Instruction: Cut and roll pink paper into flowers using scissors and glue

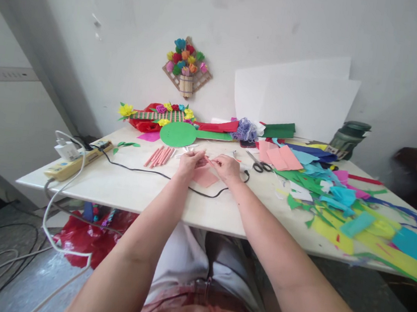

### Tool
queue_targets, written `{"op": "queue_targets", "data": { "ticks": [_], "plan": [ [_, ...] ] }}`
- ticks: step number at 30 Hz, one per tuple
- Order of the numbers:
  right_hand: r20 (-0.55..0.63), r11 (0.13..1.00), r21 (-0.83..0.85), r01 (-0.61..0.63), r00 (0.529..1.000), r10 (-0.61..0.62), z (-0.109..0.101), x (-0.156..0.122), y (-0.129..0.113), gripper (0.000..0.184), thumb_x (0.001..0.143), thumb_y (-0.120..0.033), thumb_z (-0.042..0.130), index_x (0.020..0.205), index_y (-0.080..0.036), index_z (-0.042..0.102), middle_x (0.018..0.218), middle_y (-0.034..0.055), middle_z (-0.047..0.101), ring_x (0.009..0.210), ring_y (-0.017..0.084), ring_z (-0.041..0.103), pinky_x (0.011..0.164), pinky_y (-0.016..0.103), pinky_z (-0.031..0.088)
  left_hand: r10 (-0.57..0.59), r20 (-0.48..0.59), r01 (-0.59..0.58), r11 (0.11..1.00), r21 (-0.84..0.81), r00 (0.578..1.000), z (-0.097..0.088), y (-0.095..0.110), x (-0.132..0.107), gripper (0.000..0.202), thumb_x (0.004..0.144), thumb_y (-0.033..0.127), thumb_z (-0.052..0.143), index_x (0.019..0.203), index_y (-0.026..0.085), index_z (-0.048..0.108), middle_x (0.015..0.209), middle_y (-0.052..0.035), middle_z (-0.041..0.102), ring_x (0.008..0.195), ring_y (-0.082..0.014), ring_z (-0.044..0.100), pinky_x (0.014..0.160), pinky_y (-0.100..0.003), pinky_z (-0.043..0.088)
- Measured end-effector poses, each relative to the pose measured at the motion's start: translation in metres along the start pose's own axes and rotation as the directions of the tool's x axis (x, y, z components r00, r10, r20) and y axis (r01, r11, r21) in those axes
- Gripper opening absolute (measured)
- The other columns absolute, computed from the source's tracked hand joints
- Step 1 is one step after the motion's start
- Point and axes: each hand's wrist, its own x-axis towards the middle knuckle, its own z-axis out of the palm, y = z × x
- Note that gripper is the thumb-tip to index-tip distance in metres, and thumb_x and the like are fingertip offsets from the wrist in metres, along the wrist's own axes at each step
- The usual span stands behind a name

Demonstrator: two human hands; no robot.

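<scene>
Over the middle of the white table, my left hand and my right hand face each other with fingers closed. Between their fingertips they pinch a thin pink paper roll, partly hidden by the fingers. Just beneath lies flat pink paper. Several finished-looking pink paper rolls are lined up left of my left hand. Scissors with black handles rest to the right of my right hand. A black cable crosses the table in front of both hands.
Coloured paper scraps cover the right side, with a dark green bottle behind. A green paper disc and a flower-decorated piece sit at the back. At left lies a power strip; a flower ornament hangs above.
</scene>
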Motion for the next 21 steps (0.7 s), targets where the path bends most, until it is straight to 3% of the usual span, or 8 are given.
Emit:
{"op": "queue_targets", "data": {
  "ticks": [8,14,21],
  "plan": [
    [-0.013,0.995,0.021,-0.098,0.995,0.098,0.0004,0.0029,0.0009,0.019,0.083,-0.021,0.052,0.087,-0.021,0.07,0.095,0.0058,0.07,0.089,0.021,0.06,0.073,0.03,0.041,0.006,0.004,-0.006,1.0,-0.021,1.0,-0.0033,-0.0007,0.0025,0.034,0.056,0.039,0.08,0.068,0.012,0.062,0.057,-0.0014,0.062,0.051,-0.0091,0.058,0.059,-0.023,0.049],
    [0.024,0.998,0.053,-0.035,0.999,0.034,-0.0024,0.0006,-0.0015,0.022,0.084,-0.023,0.052,0.09,-0.025,0.073,0.097,0.004,0.071,0.09,0.02,0.062,0.072,0.029,0.042,0.005,-0.02,-0.005,1.0,-0.005,1.0,-0.0016,0.0014,0.0002,0.031,0.058,0.036,0.078,0.066,0.011,0.061,0.056,-0.0017,0.061,0.05,-0.0089,0.057,0.057,-0.023,0.048],
    [0.06,0.999,-0.054,-0.005,0.998,0.008,-0.0051,0.0,-0.0039,0.022,0.084,-0.023,0.052,0.089,-0.027,0.073,0.093,0.0032,0.072,0.09,0.02,0.061,0.07,0.029,0.04,0.014,-0.031,-0.014,1.0,0.01,0.999,0.0005,0.0016,-0.0013,0.033,0.055,0.037,0.079,0.065,0.012,0.061,0.057,-0.0019,0.062,0.05,-0.0089,0.056,0.057,-0.024,0.049]
  ]
}}
